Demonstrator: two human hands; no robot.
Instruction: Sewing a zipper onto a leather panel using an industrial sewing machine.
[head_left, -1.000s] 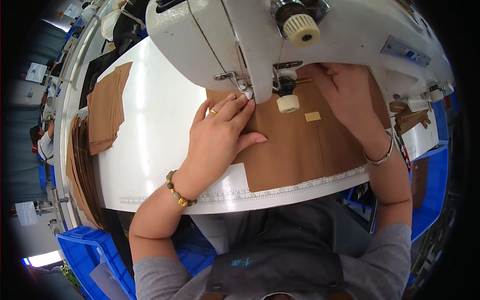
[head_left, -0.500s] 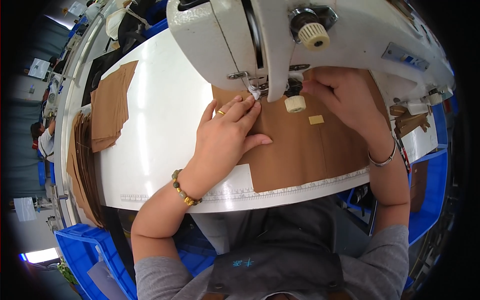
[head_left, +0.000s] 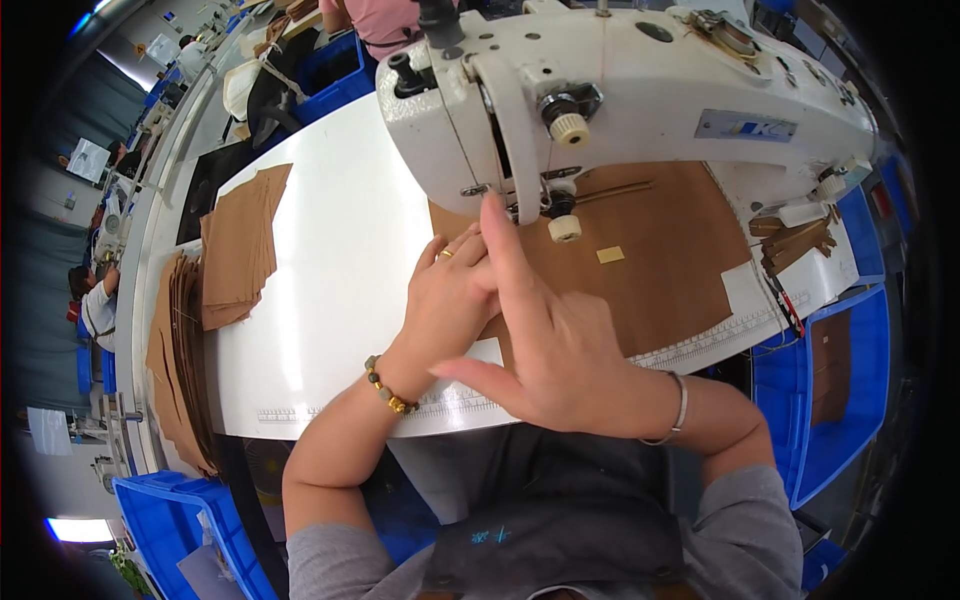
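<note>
A brown sheet of fabric or leather (head_left: pixel 670 270) lies under the sewing machine (head_left: pixel 640 110). It carries a small yellow patch (head_left: pixel 610 255), and a narrow brown strip (head_left: pixel 615 190) runs across its far part. My left hand (head_left: pixel 445 300) rests on the sheet's left part, fingers stretched toward the presser foot, their tips partly covered by my other hand. My right hand (head_left: pixel 560 345) is raised across in front of it. Its index finger points up at the needle area, which it hides, and its thumb sticks out to the left; nothing shows in its grip.
Stacked brown pieces (head_left: pixel 240 250) lie on the white table (head_left: pixel 340 200) at left, with more hanging over its edge (head_left: pixel 180 360). Brown scraps (head_left: pixel 795 245) sit at right. Blue bins stand at lower left (head_left: pixel 180 525) and right (head_left: pixel 850 400). A person in pink (head_left: pixel 385 20) is behind.
My right hand has left the sheet's right side and come across to the needle area. The sheet has turned a little, and the narrow strip now shows. The whole view has shifted.
</note>
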